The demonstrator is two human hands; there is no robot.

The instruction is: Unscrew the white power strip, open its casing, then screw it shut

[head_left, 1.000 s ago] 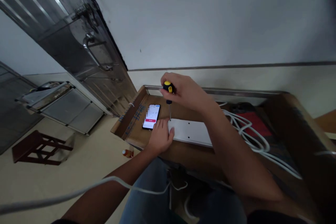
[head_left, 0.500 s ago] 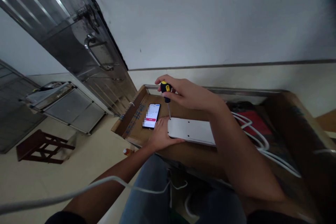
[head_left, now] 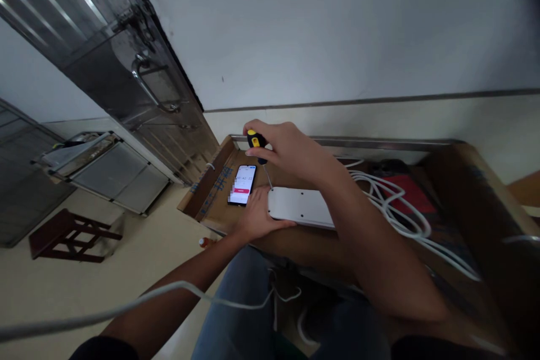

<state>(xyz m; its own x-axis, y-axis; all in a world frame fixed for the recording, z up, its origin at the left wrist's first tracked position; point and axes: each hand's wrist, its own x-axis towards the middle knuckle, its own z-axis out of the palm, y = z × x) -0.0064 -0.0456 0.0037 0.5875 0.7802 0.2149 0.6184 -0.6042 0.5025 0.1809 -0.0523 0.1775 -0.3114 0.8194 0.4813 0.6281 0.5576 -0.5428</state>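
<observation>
My right hand (head_left: 287, 149) is wrapped round the black and yellow handle of a screwdriver (head_left: 255, 140). The screwdriver leans to the left at the top, and its tip meets the far left corner of a long white casing (head_left: 287, 205), at a dark screw hole. More dark screw holes dot the casing's flat face; its right end is hidden behind my right forearm. My left hand (head_left: 257, 216) grips the casing's left end, thumb along the near edge and fingers round the far side. Left of that hand lies a phone (head_left: 242, 184) with its screen lit.
Everything rests on a brown cardboard-lined tabletop (head_left: 217, 211) with raised sides. A coiled white cable (head_left: 405, 211) and a red item (head_left: 407, 194) lie to the right. Another pale cable (head_left: 181, 287) crosses my left forearm. A wooden stool (head_left: 71, 233) and a metal door (head_left: 139, 67) are at left.
The top of the screwdriver has tipped left with my right hand, while its tip stays at the casing's corner. My left hand keeps its hold. More of the white cable shows.
</observation>
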